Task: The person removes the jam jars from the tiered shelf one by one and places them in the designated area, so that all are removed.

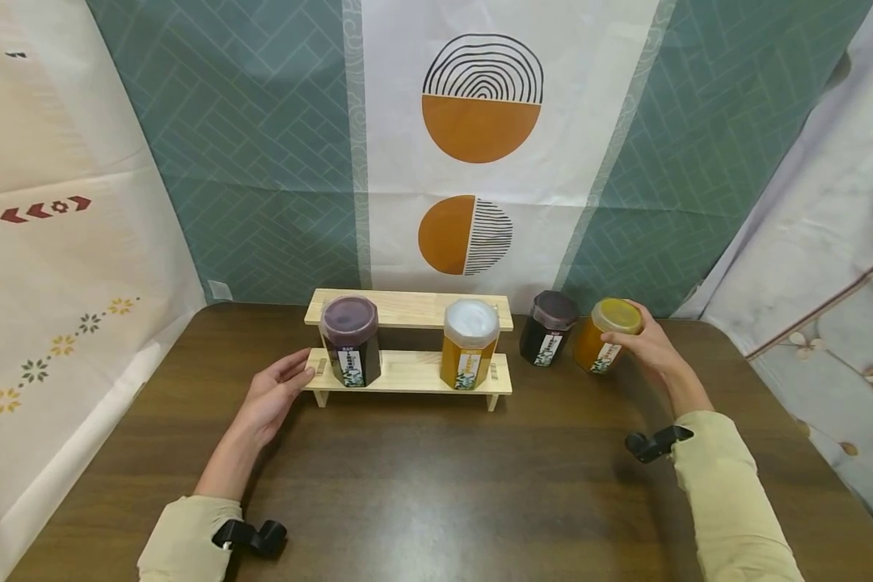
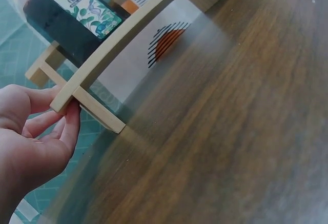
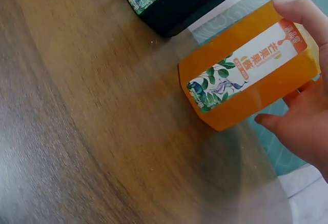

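Head | left hand (image 1: 272,396) fingers touch rack (image 1: 407,372) end | right hand (image 1: 651,343) grips orange jar (image 1: 605,338)

Orange jar (image 1: 605,338), dark-brown woodgrain table (image 1: 436,485)

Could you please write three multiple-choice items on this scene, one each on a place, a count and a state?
1. Where does the dark jar with the purple lid stand?
A. on the lower step of the wooden rack
B. on the bare table
C. in the left hand

2. How many jars are in view?
A. two
B. four
C. six

3. What is the right hand doing?
A. lying flat on the table
B. gripping the orange jar
C. hanging idle

Answers: 1 A, it sits on the rack's front board, left end. 2 B, two on the rack, two on the table to its right. 3 B, fingers and thumb curl round the jar in the right wrist view.
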Demonstrator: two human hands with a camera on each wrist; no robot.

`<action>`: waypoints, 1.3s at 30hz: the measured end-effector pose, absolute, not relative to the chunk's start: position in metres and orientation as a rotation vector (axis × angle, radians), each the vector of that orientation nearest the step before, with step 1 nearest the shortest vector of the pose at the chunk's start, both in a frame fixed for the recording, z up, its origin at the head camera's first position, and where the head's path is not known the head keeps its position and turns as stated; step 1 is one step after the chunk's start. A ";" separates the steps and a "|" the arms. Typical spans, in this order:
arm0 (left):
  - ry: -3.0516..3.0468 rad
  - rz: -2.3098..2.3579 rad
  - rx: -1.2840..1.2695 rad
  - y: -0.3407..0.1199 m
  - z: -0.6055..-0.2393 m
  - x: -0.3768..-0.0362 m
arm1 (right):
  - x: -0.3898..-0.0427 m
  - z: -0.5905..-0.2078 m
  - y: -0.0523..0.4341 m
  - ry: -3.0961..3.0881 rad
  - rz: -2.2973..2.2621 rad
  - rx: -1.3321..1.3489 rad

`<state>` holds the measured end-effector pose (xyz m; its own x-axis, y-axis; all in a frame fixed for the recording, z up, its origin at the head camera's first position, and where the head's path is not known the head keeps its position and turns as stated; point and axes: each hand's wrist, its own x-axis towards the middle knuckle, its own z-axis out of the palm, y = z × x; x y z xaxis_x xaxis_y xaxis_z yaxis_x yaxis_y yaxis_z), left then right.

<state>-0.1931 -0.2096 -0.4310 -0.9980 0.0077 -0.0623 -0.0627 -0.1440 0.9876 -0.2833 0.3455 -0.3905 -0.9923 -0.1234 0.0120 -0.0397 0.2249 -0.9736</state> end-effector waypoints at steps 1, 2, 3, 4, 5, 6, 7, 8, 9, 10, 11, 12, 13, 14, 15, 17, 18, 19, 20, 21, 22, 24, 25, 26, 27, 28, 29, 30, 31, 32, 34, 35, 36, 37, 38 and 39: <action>2.023 2.344 -0.066 -0.210 -0.431 -0.194 | -0.283 -0.391 0.346 2.409 -1.891 -0.173; 2.022 2.345 -0.066 -0.210 -0.431 -0.194 | -0.283 -0.392 0.347 2.426 -1.862 -0.182; 2.015 2.353 -0.064 -0.209 -0.432 -0.195 | -0.282 -0.392 0.348 2.425 -1.852 -0.186; 2.010 2.358 -0.063 -0.209 -0.432 -0.195 | -0.281 -0.392 0.349 2.417 -1.851 -0.184; 2.007 2.360 -0.062 -0.209 -0.432 -0.196 | -0.279 -0.391 0.349 2.412 -1.852 -0.182; 2.004 2.360 -0.061 -0.208 -0.432 -0.196 | -0.277 -0.391 0.350 2.402 -1.860 -0.176; 2.003 2.360 -0.064 -0.208 -0.433 -0.197 | -0.275 -0.389 0.349 2.401 -1.869 -0.170; 2.001 2.360 -0.065 -0.207 -0.433 -0.198 | -0.272 -0.387 0.349 2.408 -1.881 -0.158; 1.999 2.360 -0.067 -0.207 -0.434 -0.198 | -0.269 -0.384 0.347 2.407 -1.901 -0.150; 2.003 2.355 -0.070 -0.207 -0.434 -0.198 | -0.267 -0.380 0.346 2.439 -1.894 -0.145; 2.005 2.352 -0.072 -0.206 -0.434 -0.198 | -0.264 -0.376 0.344 2.496 -1.870 -0.138; 2.008 2.349 -0.076 -0.206 -0.434 -0.198 | -0.262 -0.372 0.341 2.573 -1.826 -0.127; 2.011 2.346 -0.077 -0.206 -0.434 -0.199 | -0.259 -0.367 0.338 2.655 -1.775 -0.109; 2.013 2.345 -0.079 -0.206 -0.434 -0.199 | -0.256 -0.362 0.334 2.746 -1.703 -0.087; 2.015 2.342 -0.081 -0.206 -0.434 -0.198 | -0.254 -0.357 0.330 2.830 -1.633 -0.062; 2.015 2.342 -0.084 -0.207 -0.434 -0.198 | -0.249 -0.348 0.320 2.979 -1.490 -0.008; 2.015 2.341 -0.085 -0.207 -0.434 -0.198 | -0.247 -0.344 0.315 3.025 -1.444 0.004; 2.014 2.342 -0.085 -0.207 -0.433 -0.198 | -0.245 -0.341 0.309 3.058 -1.414 0.008; 2.013 2.342 -0.085 -0.207 -0.433 -0.198 | -0.243 -0.338 0.303 3.083 -1.384 -0.003; 2.013 2.343 -0.086 -0.207 -0.433 -0.197 | -0.241 -0.335 0.296 3.090 -1.378 -0.026; 2.011 2.346 -0.088 -0.207 -0.433 -0.197 | -0.239 -0.333 0.290 3.089 -1.380 -0.070; 2.011 2.348 -0.090 -0.208 -0.433 -0.197 | -0.236 -0.330 0.275 3.079 -1.395 -0.192; 2.012 2.349 -0.092 -0.208 -0.433 -0.196 | -0.234 -0.329 0.266 3.072 -1.393 -0.256; 2.012 2.350 -0.093 -0.208 -0.433 -0.196 | -0.233 -0.328 0.257 3.064 -1.394 -0.329; 2.012 2.352 -0.092 -0.208 -0.433 -0.196 | -0.231 -0.328 0.248 3.054 -1.396 -0.396; 2.012 2.352 -0.090 -0.208 -0.433 -0.196 | -0.230 -0.328 0.239 3.037 -1.401 -0.463; 2.012 2.352 -0.087 -0.209 -0.433 -0.195 | -0.228 -0.327 0.231 3.025 -1.389 -0.517; 2.011 2.352 -0.085 -0.209 -0.432 -0.195 | -0.227 -0.327 0.222 3.006 -1.374 -0.562; 2.007 2.355 -0.086 -0.208 -0.432 -0.195 | -0.226 -0.327 0.214 2.984 -1.364 -0.606; 2.005 2.356 -0.086 -0.209 -0.432 -0.195 | -0.225 -0.327 0.206 2.952 -1.362 -0.649; 2.003 2.355 -0.087 -0.209 -0.432 -0.194 | -0.225 -0.328 0.192 2.855 -1.384 -0.711; 2.002 2.356 -0.087 -0.209 -0.432 -0.194 | -0.226 -0.328 0.186 2.807 -1.401 -0.737; 2.003 2.355 -0.088 -0.209 -0.432 -0.194 | -0.228 -0.329 0.180 2.753 -1.428 -0.756; 2.005 2.354 -0.089 -0.209 -0.432 -0.194 | -0.230 -0.331 0.175 2.695 -1.468 -0.773; 2.008 2.352 -0.090 -0.210 -0.432 -0.194 | -0.232 -0.333 0.170 2.632 -1.514 -0.774; 2.010 2.350 -0.091 -0.210 -0.432 -0.194 | -0.233 -0.334 0.165 2.570 -1.557 -0.769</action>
<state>-0.1935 -0.2102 -0.4324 -0.9971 -0.0016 -0.0760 -0.0749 -0.1552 0.9850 -0.2331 0.1645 -0.3342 -0.8762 -0.4309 0.2160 -0.3910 0.3735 -0.8412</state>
